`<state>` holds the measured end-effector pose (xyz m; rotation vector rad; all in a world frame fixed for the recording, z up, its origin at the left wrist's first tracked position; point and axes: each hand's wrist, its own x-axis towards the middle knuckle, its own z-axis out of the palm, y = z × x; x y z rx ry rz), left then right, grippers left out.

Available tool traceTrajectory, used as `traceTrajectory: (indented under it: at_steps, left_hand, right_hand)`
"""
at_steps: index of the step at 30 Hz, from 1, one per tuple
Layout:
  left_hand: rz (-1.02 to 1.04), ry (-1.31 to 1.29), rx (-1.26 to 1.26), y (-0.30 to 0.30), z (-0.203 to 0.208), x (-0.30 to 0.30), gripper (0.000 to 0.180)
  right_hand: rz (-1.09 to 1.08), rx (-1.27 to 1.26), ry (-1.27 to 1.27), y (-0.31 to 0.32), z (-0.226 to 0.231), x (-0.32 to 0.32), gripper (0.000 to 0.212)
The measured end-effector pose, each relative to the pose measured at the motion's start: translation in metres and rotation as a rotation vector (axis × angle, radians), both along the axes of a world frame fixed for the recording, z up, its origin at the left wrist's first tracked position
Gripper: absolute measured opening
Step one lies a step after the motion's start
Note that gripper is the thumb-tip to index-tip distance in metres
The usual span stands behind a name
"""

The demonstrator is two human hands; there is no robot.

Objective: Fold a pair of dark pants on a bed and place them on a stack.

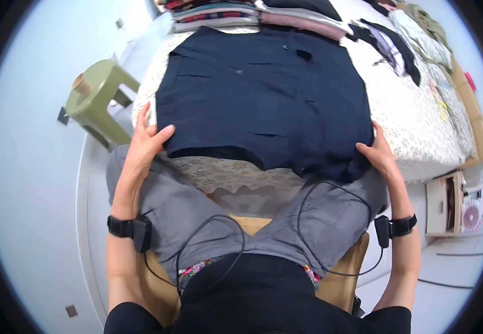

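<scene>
A dark navy vest lies spread out on the bed in front of me, its lower hem toward me. It has a button near the neck and several slit-like details. At its lower left edge is my left hand, fingers apart, the thumb resting over the cloth. My right hand is at the lower right corner, the edge of the cloth between thumb and fingers. The hem droops over the bed's front edge and, on the right, lies bunched by my knee.
Stacks of folded clothes stand at the back of the patterned bed. Loose garments lie at the far right. On the left is a green stool holding a cardboard tube. Black cables loop from my wrist straps across my lap.
</scene>
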<state>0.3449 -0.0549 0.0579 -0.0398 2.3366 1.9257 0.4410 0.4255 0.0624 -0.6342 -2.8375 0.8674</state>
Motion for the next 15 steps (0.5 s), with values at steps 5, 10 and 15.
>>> traceTrajectory:
  at_steps: [5,10,15]
  left_hand:
    - [-0.143,0.028,0.307,-0.015,-0.005,0.001,0.069]
    - [-0.053,-0.068,0.049,-0.022,-0.005,-0.004,0.049]
    - [-0.028,-0.069,0.073,-0.022,-0.005,-0.001,0.045]
  right_hand:
    - [-0.150,-0.345,0.038,0.028,0.008,0.006,0.069]
    - [-0.185,-0.686,0.058,0.037,0.012,0.016,0.059]
    - [-0.082,-0.005,-0.051,0.000,0.020,0.009,0.096]
